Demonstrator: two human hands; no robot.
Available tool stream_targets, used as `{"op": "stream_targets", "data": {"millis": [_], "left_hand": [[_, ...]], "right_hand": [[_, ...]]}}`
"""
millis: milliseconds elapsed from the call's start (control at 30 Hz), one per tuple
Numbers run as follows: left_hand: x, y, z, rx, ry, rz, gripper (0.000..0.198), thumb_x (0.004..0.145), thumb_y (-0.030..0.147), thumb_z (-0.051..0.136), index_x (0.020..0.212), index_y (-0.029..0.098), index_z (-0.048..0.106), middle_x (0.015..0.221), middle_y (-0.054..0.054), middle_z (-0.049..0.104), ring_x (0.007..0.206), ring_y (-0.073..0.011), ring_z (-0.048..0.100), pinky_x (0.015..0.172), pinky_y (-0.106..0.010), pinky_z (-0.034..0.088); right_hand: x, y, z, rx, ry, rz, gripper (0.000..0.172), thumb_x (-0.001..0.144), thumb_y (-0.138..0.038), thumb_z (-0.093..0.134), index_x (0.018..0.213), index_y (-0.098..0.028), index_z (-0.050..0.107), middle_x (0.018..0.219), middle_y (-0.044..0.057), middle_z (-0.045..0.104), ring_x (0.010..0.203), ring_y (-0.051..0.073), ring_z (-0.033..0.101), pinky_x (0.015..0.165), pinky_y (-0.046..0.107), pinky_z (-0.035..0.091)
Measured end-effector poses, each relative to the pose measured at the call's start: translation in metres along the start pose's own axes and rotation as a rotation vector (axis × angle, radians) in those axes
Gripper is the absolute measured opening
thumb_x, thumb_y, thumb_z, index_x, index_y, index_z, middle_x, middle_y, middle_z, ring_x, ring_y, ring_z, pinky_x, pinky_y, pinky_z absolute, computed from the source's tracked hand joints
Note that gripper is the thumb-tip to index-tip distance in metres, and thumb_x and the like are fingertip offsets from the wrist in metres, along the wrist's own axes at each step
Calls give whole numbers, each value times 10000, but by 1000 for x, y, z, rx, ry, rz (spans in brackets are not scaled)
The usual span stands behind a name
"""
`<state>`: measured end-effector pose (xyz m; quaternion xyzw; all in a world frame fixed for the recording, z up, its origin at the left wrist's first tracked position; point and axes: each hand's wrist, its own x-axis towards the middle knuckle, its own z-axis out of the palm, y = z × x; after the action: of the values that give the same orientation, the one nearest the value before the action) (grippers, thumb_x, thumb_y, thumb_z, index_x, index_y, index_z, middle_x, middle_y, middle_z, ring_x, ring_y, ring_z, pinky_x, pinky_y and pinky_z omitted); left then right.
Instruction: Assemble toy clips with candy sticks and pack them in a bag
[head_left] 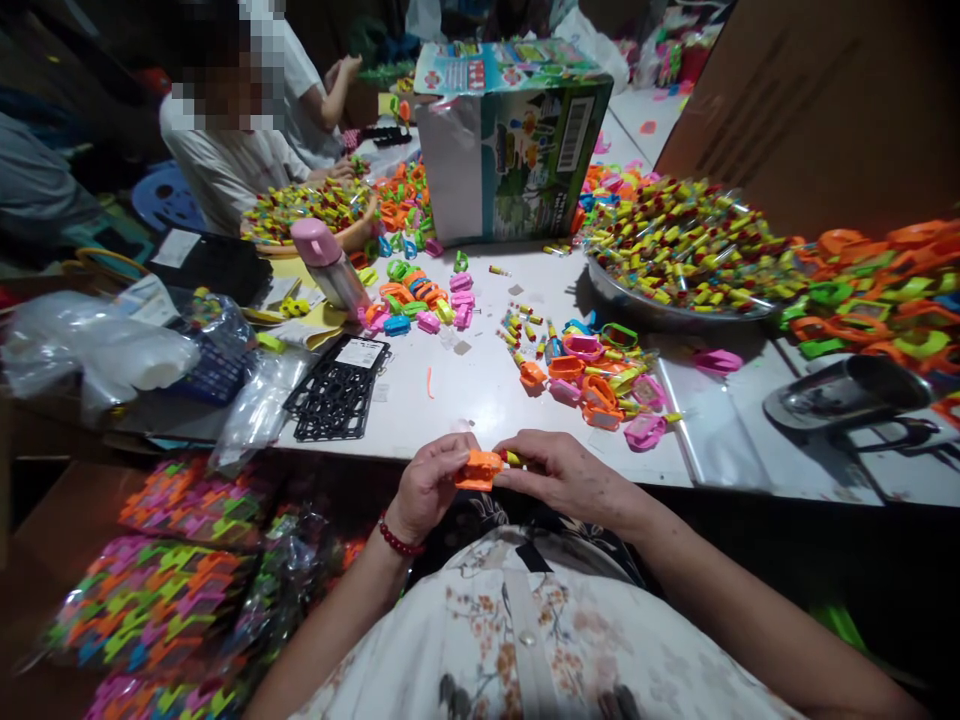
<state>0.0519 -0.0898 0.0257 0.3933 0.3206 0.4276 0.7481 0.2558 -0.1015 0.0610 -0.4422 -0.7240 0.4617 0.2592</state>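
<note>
Just off the table's front edge, my left hand (435, 485) grips an orange watch-shaped plastic toy (478, 471) between thumb and fingers. At the toy's right side, my right hand (559, 468) pinches a small yellow-and-red tube (513, 458). The tube's tip meets or nearly meets the toy; I cannot tell whether it is inside. Beyond my right hand lies a loose pile of similar toys (600, 390) in orange, pink and blue, with several tubes (523, 325) beside it. Another group of coloured toys (420, 292) sits farther back on the white table (457, 395).
A metal bowl (675, 312) heaped with tubes stands back right, near a metal scoop (840, 390). A printed carton (517, 150) stands behind. Left are a pink-capped bottle (326, 265) and black plastic trays (337, 390). Bagged toys (157, 600) lie below left. A person (232, 150) sits across.
</note>
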Motion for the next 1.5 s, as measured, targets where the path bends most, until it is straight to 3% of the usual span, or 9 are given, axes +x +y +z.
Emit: {"op": "stream_targets", "data": {"millis": [300, 500, 600, 700, 800, 933, 1067, 1333, 1500], "left_hand": [[2, 6, -1, 137, 8, 8, 387, 779, 355, 684, 571, 157, 425, 641, 0, 430, 641, -120, 380, 639, -275, 309], [3, 0, -9, 171, 13, -54, 373, 830, 375, 651, 616, 150, 443, 660, 12, 419, 635, -108, 360, 624, -259, 295], [5, -3, -13, 220, -23, -81, 308, 897, 376, 569, 712, 131, 541, 722, -10, 485, 686, -123, 417, 677, -264, 335], [7, -4, -15, 265, -52, -38, 295, 938, 371, 528, 768, 132, 560, 775, -19, 504, 750, -136, 443, 736, -268, 357], [9, -3, -15, 311, -59, 7, 291, 961, 368, 510, 787, 139, 552, 803, -19, 499, 779, -137, 444, 754, -263, 363], [10, -2, -16, 381, -109, 45, 256, 979, 374, 503, 907, 143, 588, 955, -43, 535, 904, -152, 487, 832, -262, 384], [11, -1, -18, 457, -147, 107, 272, 982, 405, 509, 1051, 155, 591, 1061, -65, 531, 1030, -175, 494, 927, -279, 389], [8, -1, -19, 681, -198, 196, 258, 979, 404, 526, 992, 154, 586, 938, -43, 548, 878, -143, 499, 813, -253, 412], [11, -4, -19, 837, -232, 361, 250, 995, 397, 481, 1021, 162, 564, 914, -38, 542, 849, -143, 494, 819, -275, 411]], "right_hand": [[5, -1, -3, -304, -47, -70, 272, 988, -330, 543, 791, -165, 632, 729, 4, 547, 667, 115, 483, 630, 252, 310], [7, 3, 9, -450, -48, -89, 288, 980, -284, 533, 739, -149, 612, 705, 4, 547, 616, 102, 441, 605, 263, 265], [7, 12, 11, -448, -36, -83, 289, 1001, -296, 504, 799, -147, 645, 736, 19, 583, 646, 118, 489, 618, 267, 292], [6, 20, 7, -445, 39, -158, 222, 995, -316, 542, 1042, -146, 676, 871, 56, 650, 814, 172, 563, 757, 305, 360], [7, 21, 0, -397, 136, -206, 284, 957, -327, 625, 1194, -172, 642, 1016, 76, 682, 978, 215, 558, 902, 375, 348], [11, 18, -2, -169, 111, -118, 142, 953, -298, 626, 1014, -188, 692, 921, 35, 684, 892, 173, 559, 839, 332, 385], [14, 18, 2, 109, 72, 1, 144, 919, -329, 661, 927, -192, 701, 899, 15, 665, 857, 146, 576, 793, 282, 424], [11, 22, 13, 151, 67, 28, 174, 892, -345, 675, 859, -174, 666, 829, -9, 617, 747, 113, 536, 695, 249, 410], [11, 24, 16, 237, 116, 52, 182, 869, -345, 706, 837, -169, 674, 790, -9, 628, 719, 117, 548, 668, 245, 427]]}}
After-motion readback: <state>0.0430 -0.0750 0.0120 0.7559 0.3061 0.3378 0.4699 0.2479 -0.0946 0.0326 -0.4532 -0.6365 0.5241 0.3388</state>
